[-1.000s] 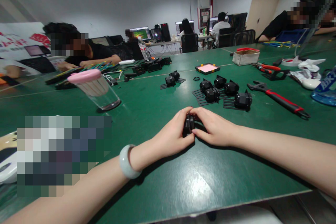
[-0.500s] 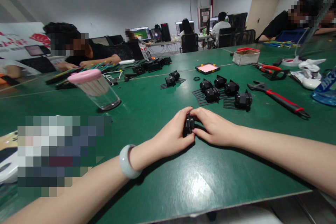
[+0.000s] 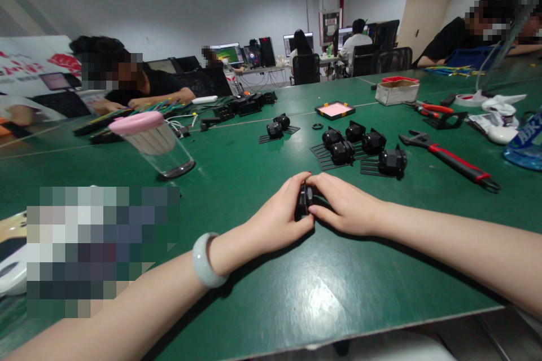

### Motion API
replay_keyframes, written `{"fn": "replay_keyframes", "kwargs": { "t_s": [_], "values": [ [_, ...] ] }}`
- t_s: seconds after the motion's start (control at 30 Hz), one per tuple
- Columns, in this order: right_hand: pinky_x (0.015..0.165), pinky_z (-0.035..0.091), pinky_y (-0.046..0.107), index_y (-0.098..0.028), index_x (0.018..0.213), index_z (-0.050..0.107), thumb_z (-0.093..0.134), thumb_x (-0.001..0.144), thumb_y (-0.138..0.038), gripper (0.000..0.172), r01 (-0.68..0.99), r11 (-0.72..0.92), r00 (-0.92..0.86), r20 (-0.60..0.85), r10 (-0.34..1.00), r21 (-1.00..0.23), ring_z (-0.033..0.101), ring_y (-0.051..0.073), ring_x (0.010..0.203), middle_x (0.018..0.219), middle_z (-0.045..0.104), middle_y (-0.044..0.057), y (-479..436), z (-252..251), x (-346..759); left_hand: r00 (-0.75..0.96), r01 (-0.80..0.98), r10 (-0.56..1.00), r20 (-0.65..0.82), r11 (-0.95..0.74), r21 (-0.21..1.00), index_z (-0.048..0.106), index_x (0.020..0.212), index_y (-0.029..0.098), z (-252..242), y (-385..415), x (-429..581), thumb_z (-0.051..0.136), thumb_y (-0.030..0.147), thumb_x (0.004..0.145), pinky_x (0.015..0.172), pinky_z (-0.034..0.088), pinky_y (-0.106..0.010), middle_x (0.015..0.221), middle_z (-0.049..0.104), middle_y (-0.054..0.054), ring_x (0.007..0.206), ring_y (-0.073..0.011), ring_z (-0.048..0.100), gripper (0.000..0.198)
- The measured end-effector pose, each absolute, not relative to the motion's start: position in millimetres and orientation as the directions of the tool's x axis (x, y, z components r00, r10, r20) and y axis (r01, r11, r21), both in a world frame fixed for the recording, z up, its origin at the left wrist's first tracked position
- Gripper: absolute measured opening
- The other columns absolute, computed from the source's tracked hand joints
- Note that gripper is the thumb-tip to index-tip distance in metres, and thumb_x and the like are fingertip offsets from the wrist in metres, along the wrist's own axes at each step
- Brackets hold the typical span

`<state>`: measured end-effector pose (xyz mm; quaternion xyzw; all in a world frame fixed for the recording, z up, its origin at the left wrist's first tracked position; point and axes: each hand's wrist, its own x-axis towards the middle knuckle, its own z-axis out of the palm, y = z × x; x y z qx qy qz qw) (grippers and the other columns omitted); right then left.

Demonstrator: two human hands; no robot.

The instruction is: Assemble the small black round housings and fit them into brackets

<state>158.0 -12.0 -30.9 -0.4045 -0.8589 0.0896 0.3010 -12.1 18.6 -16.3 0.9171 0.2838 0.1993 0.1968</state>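
Note:
Between my two hands is a small black plastic part (image 3: 305, 201), held just over or on the green table (image 3: 271, 299); whether it touches the surface I cannot tell. My left hand (image 3: 282, 211), with a pale bangle (image 3: 208, 260) on its wrist, grips the part from the left. From the other side, my right hand (image 3: 341, 203) closes thumb and fingers on the same part. Much of it is hidden by the fingers. Several black round-bodied parts with flat prongs (image 3: 392, 162) lie beyond my hands, and a black ring (image 3: 317, 126) is near them.
An adjustable wrench (image 3: 459, 164) with red-black handle lies right, near a blue-labelled bottle (image 3: 527, 144). A pink-lidded clear cup (image 3: 158, 144) stands left. Farther back are a pink-lined tray (image 3: 335, 109), a white box (image 3: 397, 93) and pliers (image 3: 436, 109). Co-workers sit around the table.

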Motion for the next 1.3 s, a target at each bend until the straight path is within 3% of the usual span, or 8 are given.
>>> {"fn": "replay_keyframes", "kwargs": {
  "t_s": [1.3],
  "values": [
    [0.083, 0.039, 0.042, -0.011, 0.113, 0.036, 0.049, 0.077, -0.022, 0.039, 0.645, 0.673, -0.519, 0.440, 0.733, -0.361, 0.045, 0.023, 0.098, 0.104, 0.050, 0.014, -11.5, -30.3, 159.3, 0.761, 0.461, 0.601, 0.246, -0.766, 0.448, 0.023, 0.124, 0.013, -15.7, 18.0, -11.6, 0.053, 0.018, 0.070, 0.097, 0.033, -0.038, 0.126, 0.037, -0.013, 0.115, -0.0227, 0.038, 0.062]
  ]
}}
